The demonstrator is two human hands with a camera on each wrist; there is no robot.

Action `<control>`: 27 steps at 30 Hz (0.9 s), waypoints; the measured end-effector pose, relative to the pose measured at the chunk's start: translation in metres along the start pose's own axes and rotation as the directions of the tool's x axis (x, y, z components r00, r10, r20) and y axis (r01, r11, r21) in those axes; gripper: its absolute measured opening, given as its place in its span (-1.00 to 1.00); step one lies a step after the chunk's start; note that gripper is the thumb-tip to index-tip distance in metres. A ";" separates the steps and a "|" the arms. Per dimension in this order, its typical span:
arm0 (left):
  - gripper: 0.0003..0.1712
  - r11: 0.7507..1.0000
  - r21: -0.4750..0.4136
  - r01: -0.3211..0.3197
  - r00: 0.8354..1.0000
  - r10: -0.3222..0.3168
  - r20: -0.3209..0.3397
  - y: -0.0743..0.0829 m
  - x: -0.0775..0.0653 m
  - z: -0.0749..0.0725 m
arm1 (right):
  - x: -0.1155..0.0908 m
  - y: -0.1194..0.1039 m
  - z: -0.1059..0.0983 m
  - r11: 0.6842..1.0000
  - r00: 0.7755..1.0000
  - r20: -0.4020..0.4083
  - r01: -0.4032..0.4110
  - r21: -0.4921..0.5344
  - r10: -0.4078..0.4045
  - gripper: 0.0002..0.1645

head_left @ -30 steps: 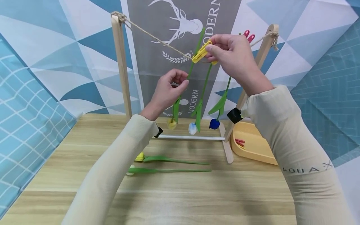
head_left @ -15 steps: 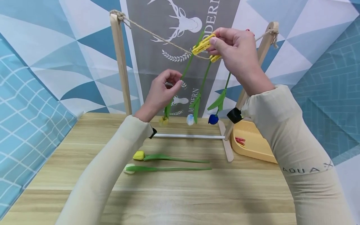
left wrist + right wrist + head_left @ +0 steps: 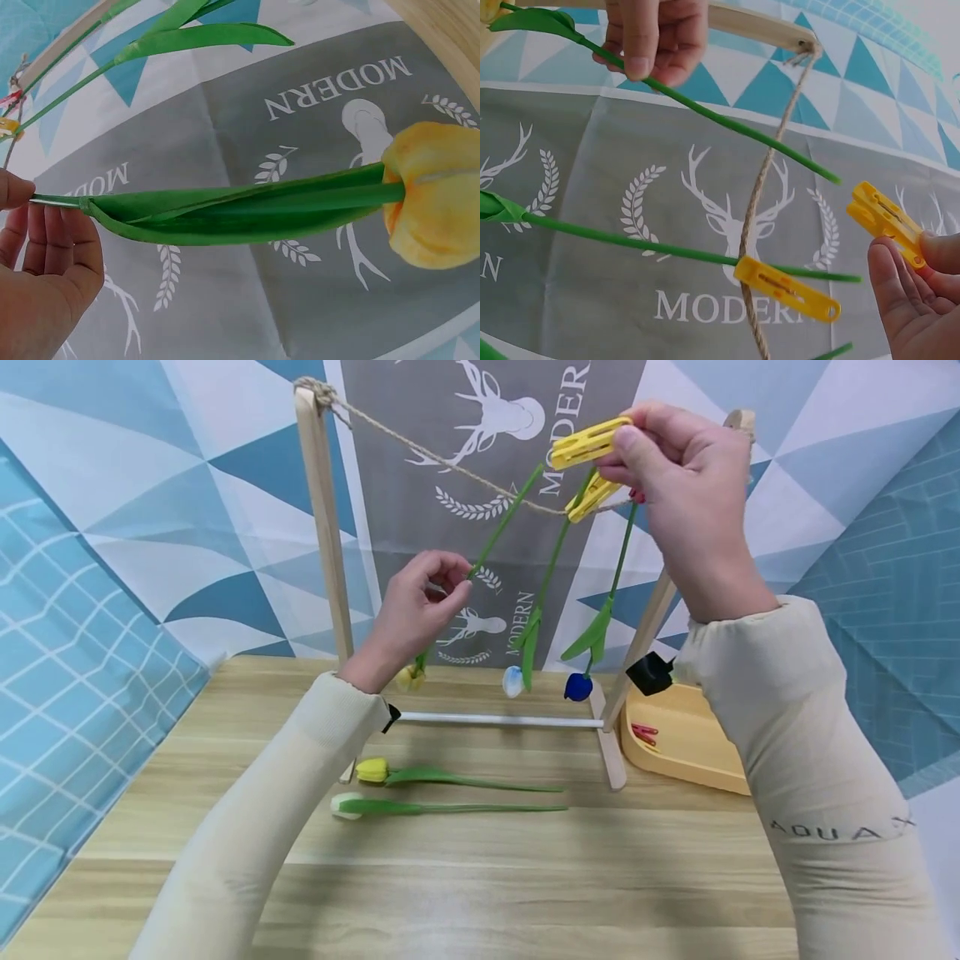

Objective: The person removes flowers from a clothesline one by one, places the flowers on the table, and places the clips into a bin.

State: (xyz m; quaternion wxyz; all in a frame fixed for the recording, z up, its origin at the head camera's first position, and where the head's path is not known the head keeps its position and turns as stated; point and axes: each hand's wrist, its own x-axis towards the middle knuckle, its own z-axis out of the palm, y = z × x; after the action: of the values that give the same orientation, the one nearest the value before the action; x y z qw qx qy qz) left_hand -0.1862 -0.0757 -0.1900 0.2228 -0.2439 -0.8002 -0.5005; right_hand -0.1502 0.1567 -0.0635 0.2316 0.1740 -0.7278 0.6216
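My left hand [image 3: 420,610] pinches the green stem of an orange-yellow artificial tulip [image 3: 435,195], whose bloom hangs downward. My right hand [image 3: 693,502] holds a yellow clothespin [image 3: 889,221] between thumb and fingers, apart from the stem's tip and from the twine rope [image 3: 427,452]. On the rope, a second yellow clothespin [image 3: 787,289] grips the stem of a pale blue-and-white tulip [image 3: 513,681]. Farther right hangs a dark blue tulip [image 3: 577,687], with a red clothespin [image 3: 637,496] at its stem, mostly hidden behind my right hand.
Wooden posts [image 3: 326,527] carry the rope, joined low down by a white bar [image 3: 502,720]. A yellow tulip [image 3: 372,770] and a white tulip [image 3: 347,807] lie on the table [image 3: 450,893]. At right, a yellow tray [image 3: 690,767] contains red clothespins [image 3: 644,734].
My right hand has carried the yellow clothespin up and right, off the rope and stem. My left hand has shifted left with the orange-yellow tulip, whose stem now tilts more.
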 end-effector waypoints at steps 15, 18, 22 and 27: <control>-0.83 0.976 0.175 -0.131 0.987 0.111 0.118 -0.004 -0.032 -0.006 | -0.031 0.038 -0.048 0.969 0.993 -0.064 -0.078 0.236 0.096 -0.51; -0.84 0.959 0.209 -0.190 0.975 0.160 0.156 -0.006 -0.041 -0.006 | -0.039 0.054 -0.063 0.954 0.982 -0.097 -0.131 0.270 0.162 -0.46; -0.85 0.926 0.253 -0.280 0.950 0.231 0.209 -0.009 -0.056 -0.004 | -0.052 0.076 -0.083 0.929 0.962 -0.136 -0.182 0.321 0.235 -0.44; -0.86 0.874 0.319 -0.366 0.918 0.282 0.279 -0.013 -0.074 0.000 | -0.068 0.106 -0.105 0.902 0.942 -0.128 -0.248 0.352 0.309 -0.47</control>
State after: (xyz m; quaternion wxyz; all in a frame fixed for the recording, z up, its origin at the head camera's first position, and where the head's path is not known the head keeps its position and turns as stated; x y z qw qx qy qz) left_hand -0.1367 -0.0935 -0.2434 0.2538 -0.3844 -0.8463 -0.2677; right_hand -0.1384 0.2755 -0.1764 0.1725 0.0471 -0.6062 0.7750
